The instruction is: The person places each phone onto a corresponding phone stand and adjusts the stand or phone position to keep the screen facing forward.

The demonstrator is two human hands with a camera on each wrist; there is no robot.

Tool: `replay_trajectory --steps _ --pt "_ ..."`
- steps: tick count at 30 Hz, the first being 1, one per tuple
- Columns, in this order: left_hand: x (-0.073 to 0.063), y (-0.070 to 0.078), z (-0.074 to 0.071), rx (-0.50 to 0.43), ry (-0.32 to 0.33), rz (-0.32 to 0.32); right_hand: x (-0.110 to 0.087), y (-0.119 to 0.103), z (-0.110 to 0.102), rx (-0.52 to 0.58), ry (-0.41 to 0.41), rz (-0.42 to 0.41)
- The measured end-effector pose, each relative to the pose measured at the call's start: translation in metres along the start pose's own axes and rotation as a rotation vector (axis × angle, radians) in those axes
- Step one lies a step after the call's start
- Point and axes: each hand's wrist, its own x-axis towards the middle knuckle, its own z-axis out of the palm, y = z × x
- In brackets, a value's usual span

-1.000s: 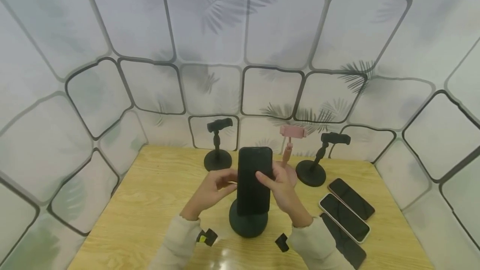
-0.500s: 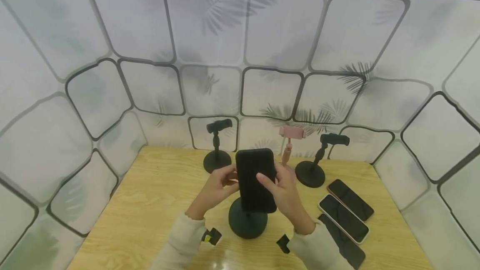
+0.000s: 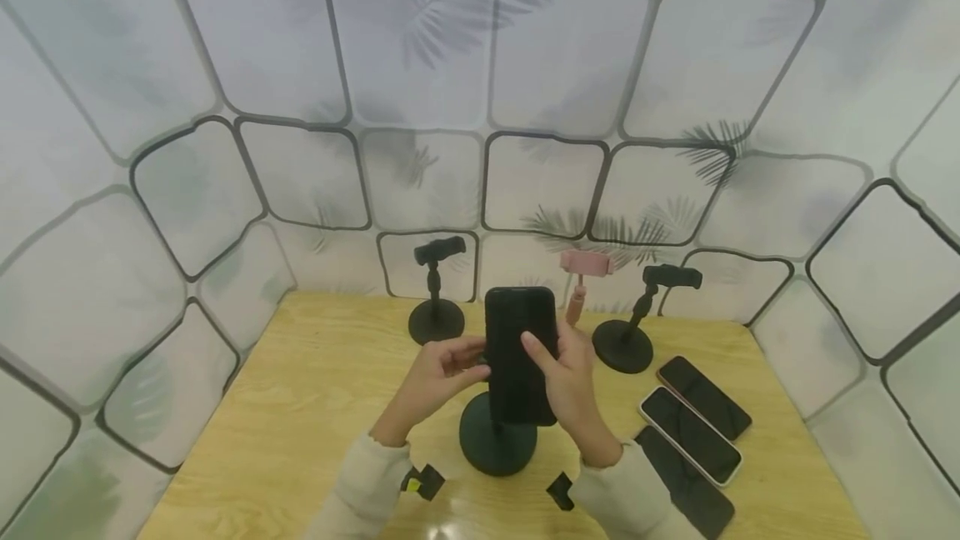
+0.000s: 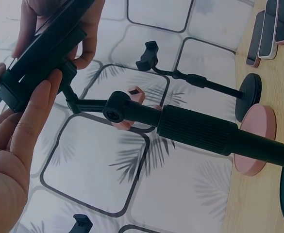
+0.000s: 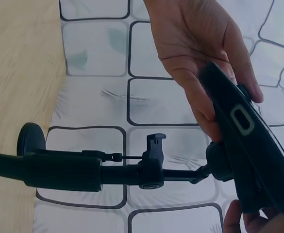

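A black smartphone (image 3: 513,394) stands nearly upright, screen towards me, in front of a dark phone stand (image 3: 495,448). My right hand (image 3: 573,382) grips it by its right side, the thumb lying across the screen. At the phone's left edge, my left hand (image 3: 435,382) holds the stand's clamp, its thumb and fingers on opposite sides. In the left wrist view the clamp (image 4: 15,94) lies against the back of the phone, joined to the ribbed pole (image 4: 197,128). Whether the clamp's jaws fully enclose the phone, I cannot tell.
Behind are a black phone stand (image 3: 437,322), a pink one (image 3: 587,263) and another black one (image 3: 622,347). A red-edged phone (image 3: 703,397), a white-edged phone (image 3: 690,436) and a dark phone (image 3: 690,486) lie on the wooden table (image 3: 300,407) at right. Patterned curtains enclose the table.
The phone has shifted slightly right, tilting a little and then straightening. Both hands have moved with it, keeping their hold. The stand's base has stayed in place.
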Motion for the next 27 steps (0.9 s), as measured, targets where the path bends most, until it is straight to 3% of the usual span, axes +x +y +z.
replay_trajectory --steps 4,11,15,19,23,27 --pt "0.001 0.002 0.002 0.039 0.01 -0.019 0.001 -0.001 -0.001 0.007 0.021 0.048" --pt "0.004 0.003 0.004 -0.024 -0.01 -0.012 0.007 -0.004 -0.009 0.281 -0.024 0.264" --pt "0.004 0.002 0.002 -0.085 -0.038 -0.027 0.011 -0.001 -0.014 0.407 -0.053 0.297" --pt "0.004 0.002 0.002 -0.077 -0.037 -0.043 0.013 0.002 -0.018 0.55 -0.127 0.287" --pt "0.005 0.004 0.004 -0.067 -0.005 -0.041 0.014 0.003 -0.019 0.545 -0.242 0.28" --pt "0.006 0.005 0.005 -0.094 0.007 -0.037 0.015 0.004 -0.018 0.466 -0.268 0.3"
